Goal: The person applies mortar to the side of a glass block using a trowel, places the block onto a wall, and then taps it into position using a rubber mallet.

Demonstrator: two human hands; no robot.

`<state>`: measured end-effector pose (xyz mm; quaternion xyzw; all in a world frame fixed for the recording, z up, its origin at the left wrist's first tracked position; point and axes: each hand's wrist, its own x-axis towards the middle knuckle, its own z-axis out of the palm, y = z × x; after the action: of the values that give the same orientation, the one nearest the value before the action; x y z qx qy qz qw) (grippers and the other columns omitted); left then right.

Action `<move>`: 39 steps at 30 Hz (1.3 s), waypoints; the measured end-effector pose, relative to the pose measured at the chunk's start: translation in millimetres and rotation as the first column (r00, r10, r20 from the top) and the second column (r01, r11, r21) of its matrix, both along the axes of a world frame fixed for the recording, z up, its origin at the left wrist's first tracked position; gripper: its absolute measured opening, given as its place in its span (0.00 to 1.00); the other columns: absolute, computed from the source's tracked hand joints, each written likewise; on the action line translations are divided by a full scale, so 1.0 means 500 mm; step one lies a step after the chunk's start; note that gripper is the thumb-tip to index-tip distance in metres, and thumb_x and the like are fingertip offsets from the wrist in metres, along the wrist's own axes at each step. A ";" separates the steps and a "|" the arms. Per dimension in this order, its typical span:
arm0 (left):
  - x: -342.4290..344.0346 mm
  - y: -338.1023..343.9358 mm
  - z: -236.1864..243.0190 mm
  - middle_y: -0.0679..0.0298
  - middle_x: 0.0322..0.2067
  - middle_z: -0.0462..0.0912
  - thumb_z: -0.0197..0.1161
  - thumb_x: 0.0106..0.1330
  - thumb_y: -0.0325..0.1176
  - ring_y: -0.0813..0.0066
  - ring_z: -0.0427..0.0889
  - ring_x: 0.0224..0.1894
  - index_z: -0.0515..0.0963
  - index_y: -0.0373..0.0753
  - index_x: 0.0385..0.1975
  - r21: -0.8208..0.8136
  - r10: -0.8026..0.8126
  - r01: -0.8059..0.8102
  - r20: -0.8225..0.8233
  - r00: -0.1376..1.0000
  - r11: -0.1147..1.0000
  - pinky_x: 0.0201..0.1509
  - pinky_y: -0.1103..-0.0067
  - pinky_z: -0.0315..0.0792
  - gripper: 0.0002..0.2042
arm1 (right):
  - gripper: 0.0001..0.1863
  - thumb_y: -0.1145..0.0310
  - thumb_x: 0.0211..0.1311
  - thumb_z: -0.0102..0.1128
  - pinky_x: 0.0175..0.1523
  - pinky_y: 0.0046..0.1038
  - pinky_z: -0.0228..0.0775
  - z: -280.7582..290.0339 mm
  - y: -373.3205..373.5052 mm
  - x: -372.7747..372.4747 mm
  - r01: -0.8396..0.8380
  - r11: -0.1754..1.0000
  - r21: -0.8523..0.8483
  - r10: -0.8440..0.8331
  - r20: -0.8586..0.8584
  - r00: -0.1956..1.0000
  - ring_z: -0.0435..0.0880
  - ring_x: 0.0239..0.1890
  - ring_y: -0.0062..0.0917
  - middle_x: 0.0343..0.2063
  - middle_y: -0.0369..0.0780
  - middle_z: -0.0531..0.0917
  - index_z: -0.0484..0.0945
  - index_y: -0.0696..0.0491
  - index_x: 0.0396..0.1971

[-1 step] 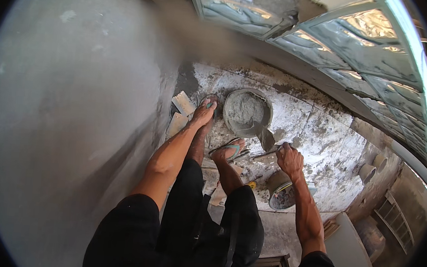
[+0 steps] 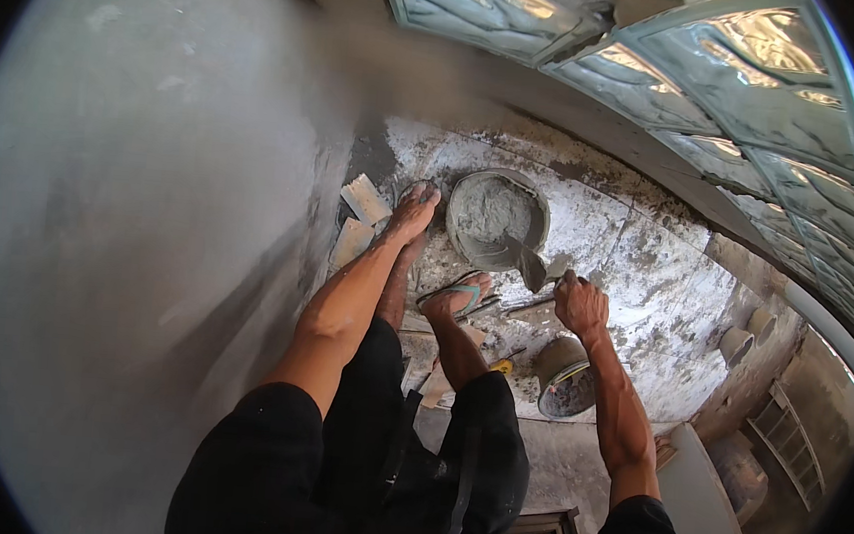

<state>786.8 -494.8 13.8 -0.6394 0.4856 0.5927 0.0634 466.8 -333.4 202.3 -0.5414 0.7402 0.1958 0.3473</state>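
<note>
My right hand [image 2: 583, 304] is closed round the handle of a trowel [image 2: 526, 265]. Its grey-smeared blade slants over the lower right rim of a round bucket [image 2: 472, 259], the tip reaching into wet grey mortar [image 2: 493, 210]. My left hand [image 2: 416, 211] is stretched down left of the bucket, over my left foot. Its fingers are partly hidden, so whether they hold anything does not show. My right foot [image 2: 457, 294], in a flip-flop with a light green strap, stands just below the bucket.
A smooth grey wall [image 2: 142, 194] rises at my left. Two pale board pieces [image 2: 364, 199] lie beside it. A smaller bucket [image 2: 568, 392] stands below my right hand. Paned windows [image 2: 722, 89] run along the upper right. Two small pots [image 2: 737, 347] and a ladder [image 2: 789, 446] are farther right.
The trowel blade and my right hand have shifted slightly, the hand a little upward. My left hand has moved a little upward. The view has tilted slightly.
</note>
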 end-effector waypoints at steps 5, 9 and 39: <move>-0.094 -0.005 -0.145 0.49 0.71 0.61 0.50 0.70 0.62 0.52 0.58 0.74 0.60 0.38 0.72 0.067 0.095 -0.086 -0.155 0.983 0.994 0.74 0.63 0.53 0.39 | 0.13 0.62 0.65 0.53 0.49 0.39 0.73 -0.289 -0.103 -0.005 -0.418 0.904 0.089 0.426 -0.126 0.896 0.84 0.47 0.35 0.42 0.42 0.85 0.83 0.48 0.42; -0.125 0.024 -0.151 0.50 0.72 0.59 0.53 0.64 0.68 0.51 0.55 0.74 0.60 0.40 0.72 0.329 0.358 -0.286 -0.181 0.916 0.900 0.74 0.56 0.50 0.45 | 0.12 0.60 0.63 0.54 0.51 0.37 0.71 -0.399 -0.112 0.032 -0.521 0.847 0.105 0.528 -0.059 0.847 0.84 0.45 0.33 0.40 0.40 0.85 0.84 0.46 0.40; 0.076 0.067 0.213 0.44 0.65 0.69 0.60 0.64 0.55 0.40 0.65 0.68 0.60 0.45 0.71 0.012 -0.077 0.077 0.328 0.941 0.997 0.71 0.38 0.48 0.37 | 0.18 0.66 0.46 0.70 0.36 0.35 0.75 -0.013 0.040 0.132 0.666 0.681 -0.304 -0.404 0.602 0.689 0.84 0.24 0.38 0.23 0.48 0.85 0.83 0.58 0.38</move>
<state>825.0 -461.2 120.2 -0.7098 0.4932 0.4747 0.1662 533.0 -313.3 195.6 -0.3923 0.7799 -0.2614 0.4118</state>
